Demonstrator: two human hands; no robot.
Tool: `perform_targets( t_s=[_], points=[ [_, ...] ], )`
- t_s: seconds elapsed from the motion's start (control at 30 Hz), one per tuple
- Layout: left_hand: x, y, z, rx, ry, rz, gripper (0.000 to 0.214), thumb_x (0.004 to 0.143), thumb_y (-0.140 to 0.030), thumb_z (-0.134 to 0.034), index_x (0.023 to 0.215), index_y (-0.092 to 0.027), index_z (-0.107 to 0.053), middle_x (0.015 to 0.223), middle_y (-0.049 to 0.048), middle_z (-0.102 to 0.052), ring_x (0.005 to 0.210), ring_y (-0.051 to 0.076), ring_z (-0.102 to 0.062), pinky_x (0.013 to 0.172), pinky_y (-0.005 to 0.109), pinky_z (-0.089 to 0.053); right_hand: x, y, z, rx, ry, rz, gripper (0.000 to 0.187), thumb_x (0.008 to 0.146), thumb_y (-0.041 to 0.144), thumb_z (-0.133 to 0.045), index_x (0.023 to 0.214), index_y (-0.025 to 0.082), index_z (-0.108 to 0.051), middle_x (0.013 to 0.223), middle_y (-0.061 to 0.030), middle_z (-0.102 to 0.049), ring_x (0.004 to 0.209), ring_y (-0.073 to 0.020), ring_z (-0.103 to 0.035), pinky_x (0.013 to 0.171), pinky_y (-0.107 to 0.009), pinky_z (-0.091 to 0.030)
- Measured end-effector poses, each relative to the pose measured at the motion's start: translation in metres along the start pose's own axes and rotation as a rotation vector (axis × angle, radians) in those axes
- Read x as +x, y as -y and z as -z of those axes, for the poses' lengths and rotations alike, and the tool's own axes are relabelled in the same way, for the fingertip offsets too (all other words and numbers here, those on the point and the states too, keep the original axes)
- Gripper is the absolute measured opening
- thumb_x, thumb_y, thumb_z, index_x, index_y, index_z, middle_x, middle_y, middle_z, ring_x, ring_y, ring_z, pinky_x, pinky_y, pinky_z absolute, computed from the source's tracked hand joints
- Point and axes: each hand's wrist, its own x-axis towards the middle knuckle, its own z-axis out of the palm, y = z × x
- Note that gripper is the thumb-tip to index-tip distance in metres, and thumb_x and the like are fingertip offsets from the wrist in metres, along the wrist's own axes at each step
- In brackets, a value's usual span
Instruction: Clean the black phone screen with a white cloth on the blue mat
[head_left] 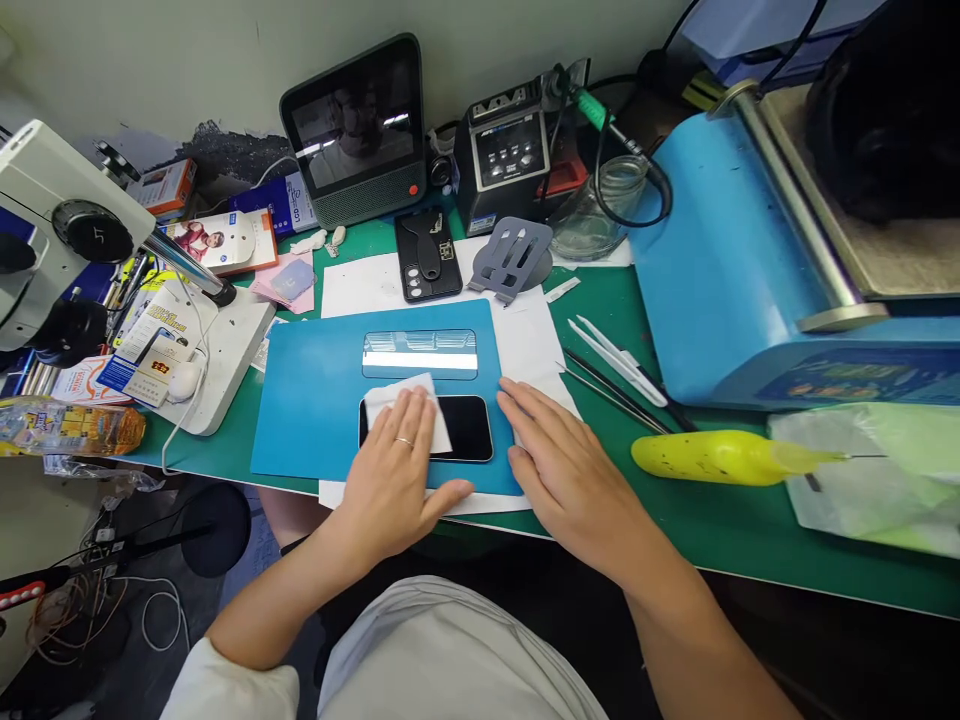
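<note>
My left hand [397, 465] lies flat with its fingers stretched over a white wipe [435, 420], pressing it onto a smartphone [469, 428]. The phone's dark screen faces up, and its left part is hidden by the wipe and fingers. Just right of the phone, my right hand [559, 465] rests with fingers extended at the edge of the blue mat [307, 400], apparently holding nothing. Behind the phone, a clear glass panel with a dark outline [420, 356] lies on the same mat and reflects light.
Tweezers [619, 362] and a yellow squeeze bottle [705, 458] lie to the right, before a large blue machine [697, 260]. At the back stand a smart display [360, 130], a soldering station [502, 155] and a glass jar [596, 225]. A microscope [90, 230] occupies the left.
</note>
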Motion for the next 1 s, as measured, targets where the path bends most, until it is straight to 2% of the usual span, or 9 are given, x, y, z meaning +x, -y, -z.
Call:
perform_targets(
  t_s=[0.17,0.3,0.47,0.63,0.73,0.87,1.0],
  points=[
    [0.026,-0.028,-0.009,-0.027,-0.008,-0.107,0.099,0.105,-0.078,-0.021,0.167,0.0,-0.027,0.176,0.0201,-0.023,0.168,0.031,-0.014,0.135,0.048,-0.025,-0.002,-0.003,-0.002,0.014,-0.02,-0.028,0.073,0.107,0.016,-0.04,0.174,0.026,-0.012,0.169,-0.0146,-0.046,0.154,-0.0298,-0.048,0.118,-0.05,-0.053],
    [0.012,-0.039,-0.014,0.009,-0.034,-0.115,0.098,0.106,-0.076,-0.021,0.167,0.0,-0.026,0.176,0.0197,-0.024,0.168,0.031,-0.015,0.136,0.046,-0.022,-0.003,-0.003,-0.002,-0.002,-0.034,-0.028,0.074,0.108,0.015,-0.04,0.174,0.028,-0.009,0.168,-0.0152,-0.047,0.153,-0.0299,-0.05,0.118,-0.05,-0.054],
    [-0.025,-0.021,-0.01,0.039,-0.037,-0.1,0.09,0.109,-0.069,-0.027,0.168,-0.002,-0.022,0.175,0.0208,-0.027,0.166,0.033,-0.02,0.133,0.048,-0.029,-0.003,-0.002,0.0,0.019,0.0,-0.04,0.074,0.108,0.017,-0.039,0.174,0.028,-0.009,0.168,-0.0154,-0.047,0.154,-0.0297,-0.049,0.119,-0.049,-0.052],
    [-0.041,0.005,0.001,0.047,-0.032,0.007,0.083,0.112,-0.057,-0.036,0.173,-0.01,-0.005,0.175,0.02,-0.028,0.165,0.035,-0.023,0.13,0.053,-0.034,-0.002,0.001,0.004,0.058,0.033,-0.08,0.07,0.109,0.022,-0.038,0.174,0.027,-0.013,0.169,-0.0145,-0.046,0.155,-0.0306,-0.046,0.122,-0.051,-0.049],
    [-0.04,0.01,0.004,0.048,-0.02,-0.007,0.081,0.111,-0.06,-0.038,0.172,-0.014,-0.014,0.175,0.0191,-0.029,0.165,0.035,-0.025,0.129,0.054,-0.037,-0.001,0.003,0.005,0.079,0.048,-0.095,0.068,0.11,0.029,-0.04,0.174,0.028,-0.015,0.17,-0.0136,-0.045,0.156,-0.0317,-0.046,0.123,-0.053,-0.047],
    [-0.031,0.005,0.005,0.013,0.01,-0.082,0.081,0.106,-0.069,-0.042,0.167,-0.017,-0.033,0.175,0.0182,-0.032,0.164,0.035,-0.028,0.127,0.055,-0.04,-0.001,0.005,0.006,0.09,0.038,-0.102,0.065,0.111,0.034,-0.04,0.172,0.028,-0.02,0.17,-0.012,-0.045,0.157,-0.0303,-0.044,0.122,-0.051,-0.047],
    [-0.021,-0.006,0.002,-0.008,0.028,-0.124,0.084,0.104,-0.073,-0.042,0.164,-0.014,-0.038,0.174,0.0197,-0.033,0.164,0.035,-0.029,0.127,0.056,-0.04,-0.002,0.004,0.006,0.094,0.053,-0.117,0.062,0.112,0.037,-0.04,0.171,0.026,-0.026,0.171,-0.0111,-0.045,0.157,-0.0298,-0.043,0.123,-0.05,-0.046]
  ],
)
